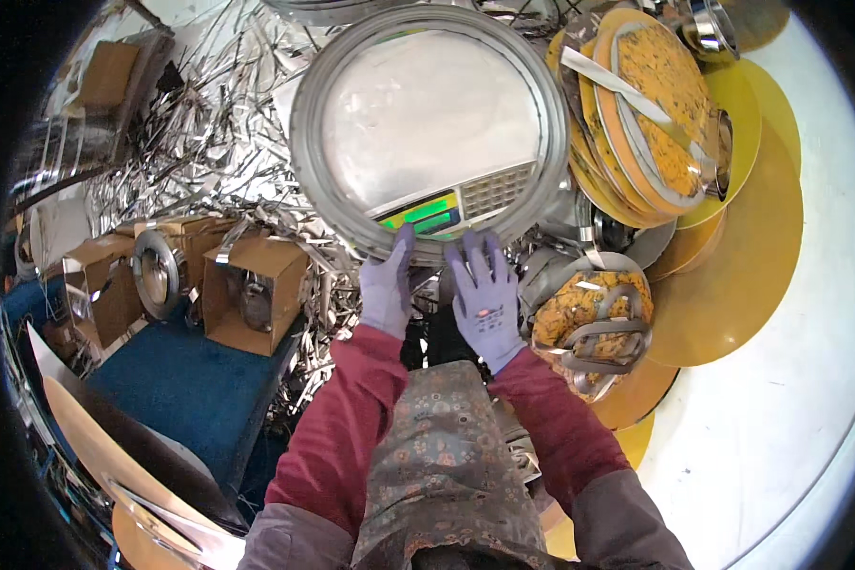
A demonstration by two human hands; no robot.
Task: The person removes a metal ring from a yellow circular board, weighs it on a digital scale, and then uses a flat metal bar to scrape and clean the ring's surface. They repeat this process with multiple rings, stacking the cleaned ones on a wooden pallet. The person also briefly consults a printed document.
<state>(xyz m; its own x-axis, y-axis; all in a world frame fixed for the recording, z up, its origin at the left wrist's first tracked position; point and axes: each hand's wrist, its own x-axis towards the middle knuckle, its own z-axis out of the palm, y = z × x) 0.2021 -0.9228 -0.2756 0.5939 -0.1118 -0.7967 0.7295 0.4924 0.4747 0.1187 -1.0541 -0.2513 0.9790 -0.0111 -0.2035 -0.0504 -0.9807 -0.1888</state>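
Scrap metal strips [209, 142] litter the workshop floor from ten to twelve o'clock, around open cardboard boxes [252, 290] at nine. At centre top, a large round steel tray [427, 123] lies on a weighing scale [446, 209] with a lit green display. Both gloved hands rest with fingers spread on the tray's near rim, left hand [387, 285] and right hand [484, 299] side by side, neither closed around it. Stacked yellow discs [665, 114] crowd in from one to four o'clock, close against the tray's right edge.
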